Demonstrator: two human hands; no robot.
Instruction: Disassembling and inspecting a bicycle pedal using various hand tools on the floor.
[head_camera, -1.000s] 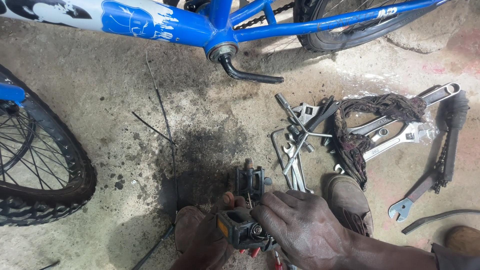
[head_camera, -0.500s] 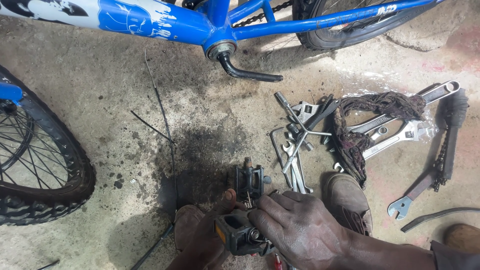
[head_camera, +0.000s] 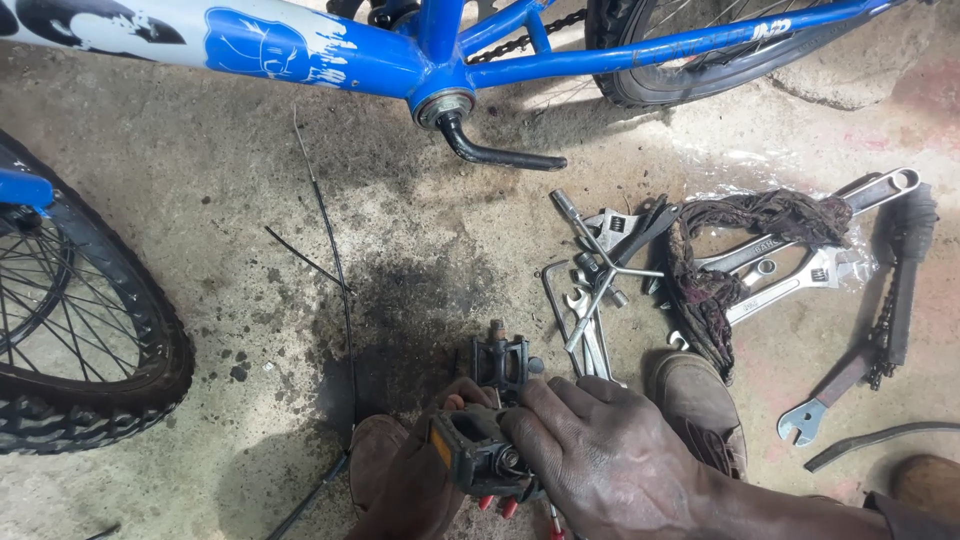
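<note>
A knobbly black bicycle tyre on a spoked wheel is seen at the left edge, and a blue bicycle frame with a bare black crank arm is laid across the top. Low in the middle, a black plastic pedal with an orange reflector is held over the oil-stained concrete floor; since a second ago it has been shifted slightly rightward and tilted, so handling of it is judged under way. The left hand is wrapped narrowly under it, and the right hand is closed over its axle end. A second black pedal is left just beyond. Scattered steel spanners and a dark greasy rag are spread to the right
</note>
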